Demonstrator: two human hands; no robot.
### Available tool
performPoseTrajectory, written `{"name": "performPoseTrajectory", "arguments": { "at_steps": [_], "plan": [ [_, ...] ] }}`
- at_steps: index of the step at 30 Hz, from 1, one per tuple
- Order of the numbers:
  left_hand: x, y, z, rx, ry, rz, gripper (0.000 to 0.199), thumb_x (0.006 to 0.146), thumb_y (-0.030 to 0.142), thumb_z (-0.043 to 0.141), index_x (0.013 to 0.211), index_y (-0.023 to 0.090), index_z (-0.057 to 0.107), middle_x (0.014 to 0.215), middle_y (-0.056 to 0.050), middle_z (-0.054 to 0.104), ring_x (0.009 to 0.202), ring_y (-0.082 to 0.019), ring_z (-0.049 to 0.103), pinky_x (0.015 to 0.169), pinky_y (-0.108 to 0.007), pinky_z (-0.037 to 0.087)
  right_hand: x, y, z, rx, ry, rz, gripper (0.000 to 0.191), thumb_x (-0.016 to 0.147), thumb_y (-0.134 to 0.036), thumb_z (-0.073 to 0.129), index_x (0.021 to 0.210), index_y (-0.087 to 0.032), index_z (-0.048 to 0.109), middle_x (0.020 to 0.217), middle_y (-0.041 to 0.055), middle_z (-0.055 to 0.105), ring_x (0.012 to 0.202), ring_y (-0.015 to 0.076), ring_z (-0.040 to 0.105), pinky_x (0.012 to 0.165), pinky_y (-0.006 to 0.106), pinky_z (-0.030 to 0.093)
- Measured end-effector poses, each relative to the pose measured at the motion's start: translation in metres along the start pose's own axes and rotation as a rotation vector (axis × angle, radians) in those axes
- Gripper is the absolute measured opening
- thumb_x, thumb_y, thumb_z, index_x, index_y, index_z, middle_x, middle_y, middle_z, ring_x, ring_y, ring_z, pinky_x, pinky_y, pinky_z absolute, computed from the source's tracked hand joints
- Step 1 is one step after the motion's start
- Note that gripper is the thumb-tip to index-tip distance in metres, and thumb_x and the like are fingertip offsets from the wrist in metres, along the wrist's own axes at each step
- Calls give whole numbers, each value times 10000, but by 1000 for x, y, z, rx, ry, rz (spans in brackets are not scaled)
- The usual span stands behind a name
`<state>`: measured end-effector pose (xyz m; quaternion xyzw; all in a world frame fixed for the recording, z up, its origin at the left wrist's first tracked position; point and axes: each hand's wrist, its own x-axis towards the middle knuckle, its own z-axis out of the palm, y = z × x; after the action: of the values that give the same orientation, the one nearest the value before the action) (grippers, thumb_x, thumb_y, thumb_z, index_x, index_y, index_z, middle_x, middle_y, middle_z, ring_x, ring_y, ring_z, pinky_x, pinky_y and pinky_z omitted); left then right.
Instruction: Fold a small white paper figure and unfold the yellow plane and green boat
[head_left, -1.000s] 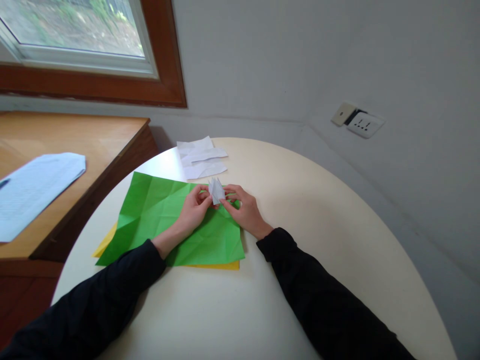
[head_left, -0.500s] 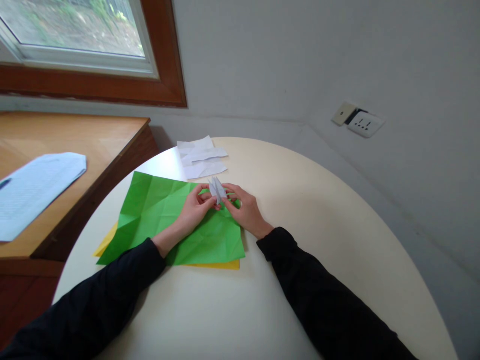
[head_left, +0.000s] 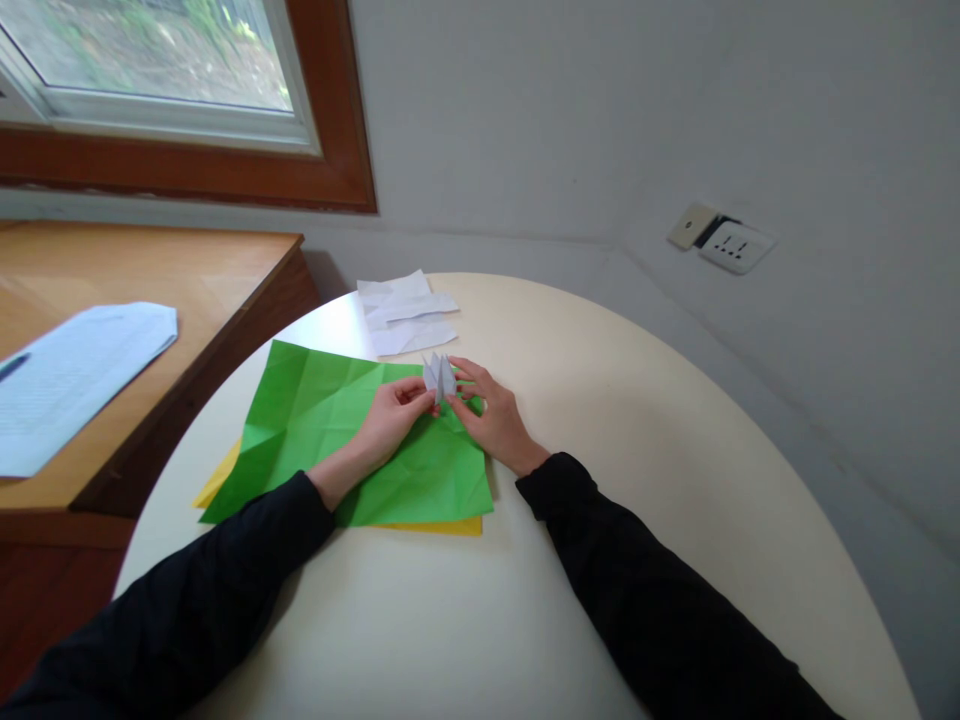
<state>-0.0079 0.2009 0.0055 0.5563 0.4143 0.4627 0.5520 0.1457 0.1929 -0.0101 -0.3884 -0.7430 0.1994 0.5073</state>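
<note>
Between my two hands stands a small piece of folded white paper (head_left: 439, 378), with several pointed, upright pleats. My left hand (head_left: 401, 410) pinches its lower left side between thumb and fingers. On the other side, my right hand (head_left: 487, 410) has its thumb and index finger at the paper's right edge. Both hands are over a creased green sheet of paper (head_left: 315, 420), near its right end. Beneath that sheet, a yellow sheet (head_left: 217, 476) shows at the left corner and along the front edge.
White paper pieces (head_left: 409, 315) lie near the far edge of the round white table (head_left: 600, 420). To the left, a wooden desk (head_left: 202, 265) carries printed papers (head_left: 90, 385) and a pen (head_left: 13, 366). A wall socket (head_left: 735, 246) is at the right.
My left index finger has come down from the top of the folded paper, leaving its pleats more exposed. The pleats look a little more spread. Both hands stay in nearly the same place.
</note>
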Motion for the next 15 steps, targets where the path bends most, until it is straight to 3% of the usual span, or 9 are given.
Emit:
{"name": "performPoseTrajectory", "arguments": {
  "at_steps": [9,15],
  "plan": [
    [4,-9,-2,104,65,63,172,626,319,654,701,171,610,603,13,595,541,-125,525,550,-252,417,0,5,0,-70,10,-95,522,803,-153,555,1287,-294,417,1173,47,580,990,174,604,794,300,554],
    [6,-15,-3,112,71,67,134,627,281,642,686,177,582,551,39,537,506,-106,491,512,-232,382,1,-2,-2,-225,77,-206,335,841,-128,484,1136,-274,548,1089,59,592,1057,180,562,914,347,492]
  ]
}}
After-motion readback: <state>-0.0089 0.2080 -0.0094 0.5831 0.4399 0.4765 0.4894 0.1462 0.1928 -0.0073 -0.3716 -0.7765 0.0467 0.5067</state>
